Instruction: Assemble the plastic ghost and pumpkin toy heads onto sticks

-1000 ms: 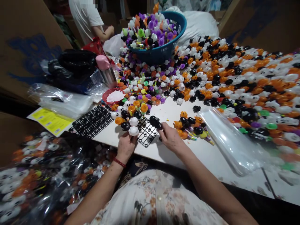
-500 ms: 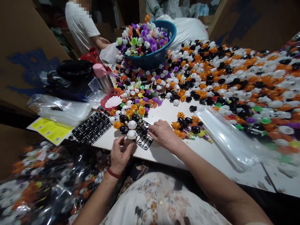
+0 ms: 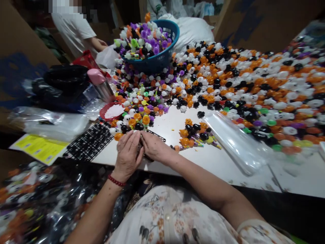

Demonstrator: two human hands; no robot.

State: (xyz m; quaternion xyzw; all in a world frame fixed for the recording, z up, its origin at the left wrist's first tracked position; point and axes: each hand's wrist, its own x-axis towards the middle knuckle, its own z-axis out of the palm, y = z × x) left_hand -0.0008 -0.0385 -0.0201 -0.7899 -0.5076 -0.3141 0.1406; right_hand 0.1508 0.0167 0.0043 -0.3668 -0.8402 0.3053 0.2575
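My left hand [image 3: 128, 154] and my right hand [image 3: 154, 146] meet at the table's front edge, fingertips touching. Both are closed over the near end of a small black plastic grid rack [image 3: 159, 135]; what lies between the fingers is hidden. Just beyond them, Halloween-topped pencils stand in the rack, their heads orange pumpkins [image 3: 137, 117], black shapes [image 3: 138, 126] and white ghosts [image 3: 126, 119]. Right of my right hand lies a loose bunch of similar pencils [image 3: 194, 131] with orange and black heads. Flat to the left are more black grid racks [image 3: 88, 142].
A blue basket [image 3: 166, 54] heaped with toppers stands behind, among a wide spread of loose pieces [image 3: 236, 74]. Clear plastic bags [image 3: 236, 144] lie right. Left are a red dish [image 3: 103, 113], a pink-lidded bottle [image 3: 98, 78] and yellow label sheets [image 3: 38, 149]. A person [image 3: 71, 27] stands behind.
My right hand has moved left to join my left hand, which has risen over the rack's near end. Both now cover the front heads. The whole view has shifted slightly.
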